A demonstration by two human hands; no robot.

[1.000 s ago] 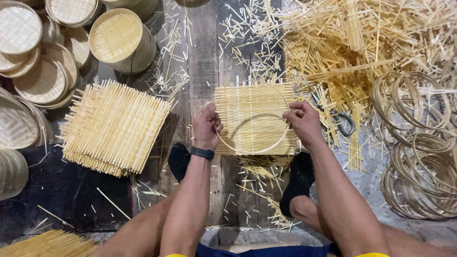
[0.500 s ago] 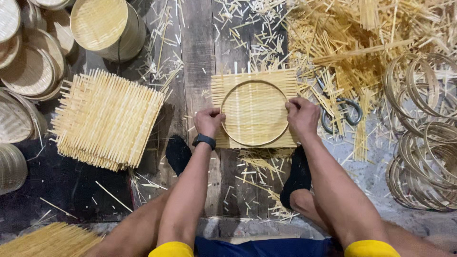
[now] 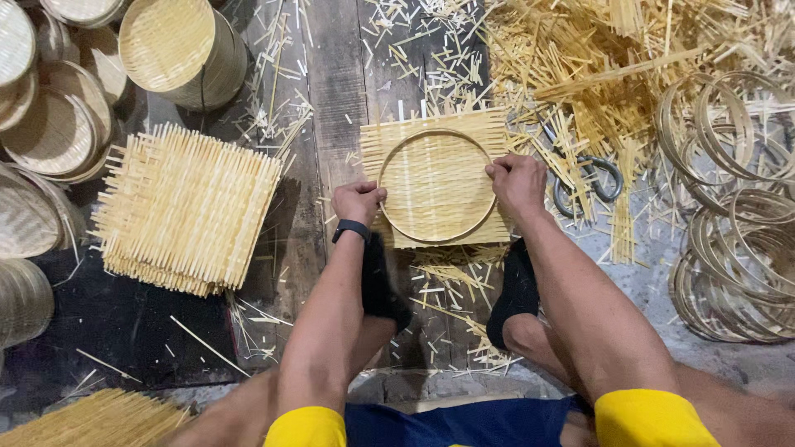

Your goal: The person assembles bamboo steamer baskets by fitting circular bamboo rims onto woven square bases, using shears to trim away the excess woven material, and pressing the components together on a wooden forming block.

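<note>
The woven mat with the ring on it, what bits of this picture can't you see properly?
Head view:
- woven mat: its near edge is behind both hands.
- left hand, right hand: fingertips curl under, hidden.
- scissors: blades buried under bamboo scraps.
- hoops: cut off by the right edge.

hoop (image 3: 437, 185) on mat (image 3: 489, 132), scissors (image 3: 590, 175) right

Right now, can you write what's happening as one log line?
left hand: presses round bamboo hoop | right hand: grips hoop | hoop: on square woven bamboo mat | metal scissors: right of mat
</note>
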